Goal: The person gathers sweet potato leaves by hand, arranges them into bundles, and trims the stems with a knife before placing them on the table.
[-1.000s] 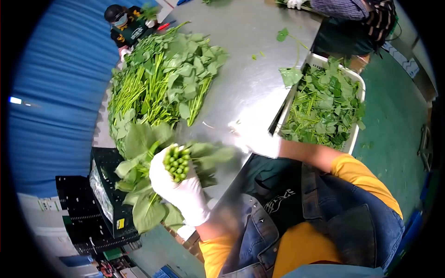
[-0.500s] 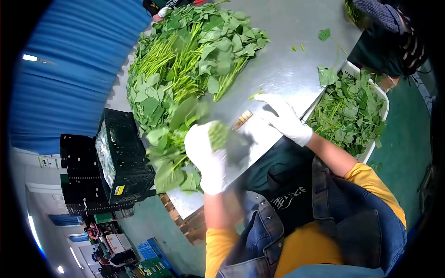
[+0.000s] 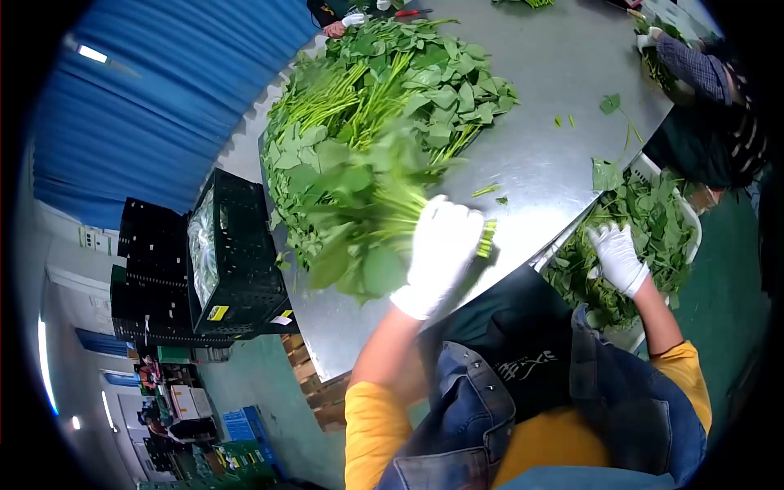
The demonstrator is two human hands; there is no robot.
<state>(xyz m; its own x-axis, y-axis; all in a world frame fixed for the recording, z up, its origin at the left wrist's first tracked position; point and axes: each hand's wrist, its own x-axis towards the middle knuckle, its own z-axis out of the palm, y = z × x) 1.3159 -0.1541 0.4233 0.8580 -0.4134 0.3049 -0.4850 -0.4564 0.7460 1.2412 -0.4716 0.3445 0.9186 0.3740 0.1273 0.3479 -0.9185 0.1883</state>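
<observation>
Over the table [image 3: 539, 106], your left hand [image 3: 445, 245] closes round the leafy bunch [image 3: 380, 216], seemingly keeping its stems together, while beside the table your right hand [image 3: 618, 257], fingers spread, touches loose greens [image 3: 653, 220], any hold unclear.

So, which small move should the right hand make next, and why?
Perhaps the right hand should gather some greens from the white crate: it is right at them, while the left hand alone grips the bunch.
</observation>
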